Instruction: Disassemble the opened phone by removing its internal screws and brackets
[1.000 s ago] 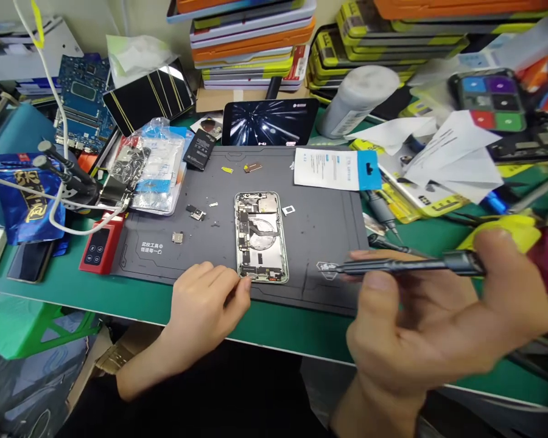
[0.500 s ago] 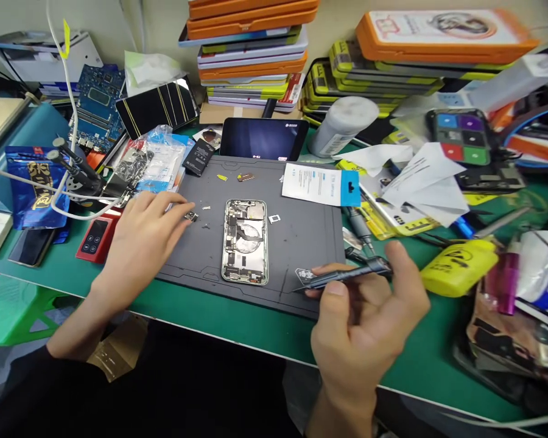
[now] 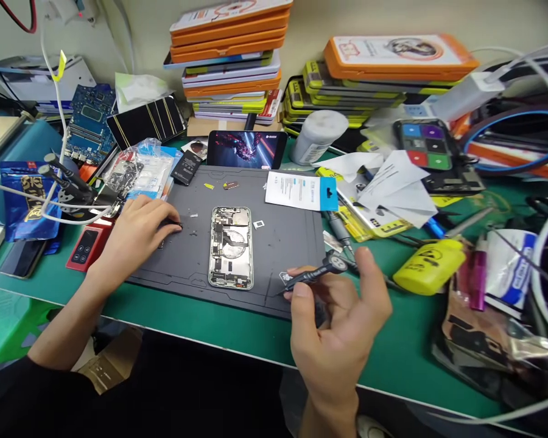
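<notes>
An opened phone (image 3: 231, 248), its inner boards and round coil showing, lies face up on the grey work mat (image 3: 178, 261). Left of it, the thumb and fingertips of my left hand (image 3: 141, 228) are pinched together at the mat on a small dark part (image 3: 179, 225), mostly hidden by the fingers. My right hand (image 3: 342, 322) grips a dark precision screwdriver (image 3: 313, 272) between thumb and fingers, right of the phone, tip pointing left. Beside the phone lies a small white SIM-tray-like frame (image 3: 259, 224). Tiny loose pieces (image 3: 193, 215) rest near my left hand.
A lit phone screen (image 3: 247, 149) leans at the mat's back edge, with a black battery (image 3: 187, 168) to its left. A white-and-blue packet (image 3: 300, 190) overlaps the mat's right side. Stacked orange cases (image 3: 228, 42), a red device (image 3: 87, 244) and a yellow pouch (image 3: 429, 266) surround the mat.
My left fingertips have come down and closed on the small dark part. My right hand still holds the screwdriver, now turned with its cap more toward me. The leaning screen's picture has changed.
</notes>
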Demonstrator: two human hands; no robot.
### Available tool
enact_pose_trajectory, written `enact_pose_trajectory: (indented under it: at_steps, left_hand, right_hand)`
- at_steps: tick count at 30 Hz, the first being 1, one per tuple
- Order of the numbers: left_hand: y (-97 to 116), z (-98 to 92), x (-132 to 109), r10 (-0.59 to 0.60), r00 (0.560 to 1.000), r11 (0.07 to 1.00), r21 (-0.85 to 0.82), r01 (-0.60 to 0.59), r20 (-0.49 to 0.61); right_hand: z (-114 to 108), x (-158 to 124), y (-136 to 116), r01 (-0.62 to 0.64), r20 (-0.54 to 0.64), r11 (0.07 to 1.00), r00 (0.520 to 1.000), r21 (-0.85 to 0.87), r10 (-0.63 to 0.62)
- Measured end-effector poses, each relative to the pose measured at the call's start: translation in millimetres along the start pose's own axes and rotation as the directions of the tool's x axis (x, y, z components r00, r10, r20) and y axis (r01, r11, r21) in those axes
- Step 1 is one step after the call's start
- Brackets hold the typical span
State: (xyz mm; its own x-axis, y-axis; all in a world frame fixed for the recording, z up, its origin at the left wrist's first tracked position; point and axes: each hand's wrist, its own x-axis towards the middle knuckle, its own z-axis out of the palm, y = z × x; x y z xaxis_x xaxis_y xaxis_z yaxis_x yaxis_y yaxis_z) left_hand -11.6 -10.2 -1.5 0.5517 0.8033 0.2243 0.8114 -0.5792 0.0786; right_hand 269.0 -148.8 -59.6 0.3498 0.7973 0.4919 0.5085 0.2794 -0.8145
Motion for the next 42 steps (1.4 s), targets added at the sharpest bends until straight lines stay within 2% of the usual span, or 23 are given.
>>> enact_pose_trajectory:
  at_steps: [2, 5, 8, 12, 14, 20, 27, 35, 40, 42]
  left_hand:
    - [3, -3.7, -1, -0.028, 0.999, 0.999, -0.028, 0.026, -0.038]
    - [16, -11.6, -8, -0.105, 0.988, 0.975, -0.204, 0.081, -0.110]
    - [36, -14.8, -21, -0.115, 0.989, 0.930, -0.358, 0.076, -0.089]
    - [59, -4.9, -37, -0.023, 0.996, 0.943, -0.333, -0.006, -0.083]
    - [66, 1.3, -41, -0.018, 0.991, 0.957, -0.289, -0.021, -0.132]
    - [80, 11.4, -48, -0.013, 0.986, 0.958, -0.286, -0.036, -0.168]
    - [91, 17.6, -60, -0.017, 0.963, 0.986, -0.166, -0.029, -0.269]
    - [75, 13.3, -54, -0.064, 0.970, 0.996, -0.074, 0.047, -0.235]
    - [84, 8.9, -58, -0.050, 0.988, 0.962, -0.272, 0.008, -0.148]
    - [89, 8.7, -62, -0.064, 0.989, 0.955, -0.297, 0.022, -0.132]
  right_hand:
    - [0, 0, 0, -0.008, -0.009, 1.000, 1.000, 0.002, 0.008]
    - [1, 0, 0, -0.006, -0.034, 1.000, 0.999, -0.020, 0.005]
    - [1, -1, 2, -0.013, -0.073, 0.996, 0.997, -0.085, 0.007]
    - [-1, -5, 6, -0.004, -0.087, 0.982, 0.996, -0.187, -0.012]
    - [-2, -5, 6, 0.009, -0.068, 0.982, 0.997, -0.189, -0.022]
    - [-3, 0, 2, 0.068, -0.043, 0.977, 0.996, -0.202, -0.078]
    - [-1, 1, 4, 0.083, -0.030, 0.970, 0.995, -0.228, -0.092]
    - [-1, 2, 3, 0.118, -0.003, 0.966, 0.992, -0.232, -0.123]
    - [-3, 1, 4, 0.117, 0.008, 0.965, 0.993, -0.236, -0.118]
    - [-3, 1, 4, 0.118, 0.009, 0.964, 0.993, -0.239, -0.119]
